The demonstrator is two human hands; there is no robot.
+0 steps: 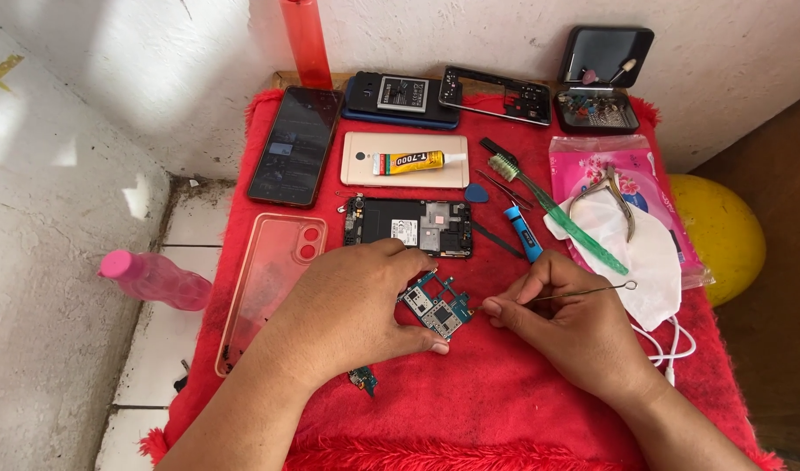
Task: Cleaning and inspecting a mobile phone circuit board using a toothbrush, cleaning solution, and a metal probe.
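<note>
**Hands at a phone circuit board on a red cloth**

The left hand (356, 305) rests on the red cloth (505, 392), its thumb and fingertips closed on the edges of a small blue-green circuit board (437, 307) that lies flat between both hands. The right hand (566, 327) pinches a thin metal pin tool (583, 292), whose looped end points right. Just beyond the board lies an opened phone chassis (409, 225); a blue screwdriver (524, 234) lies beside it.
</note>
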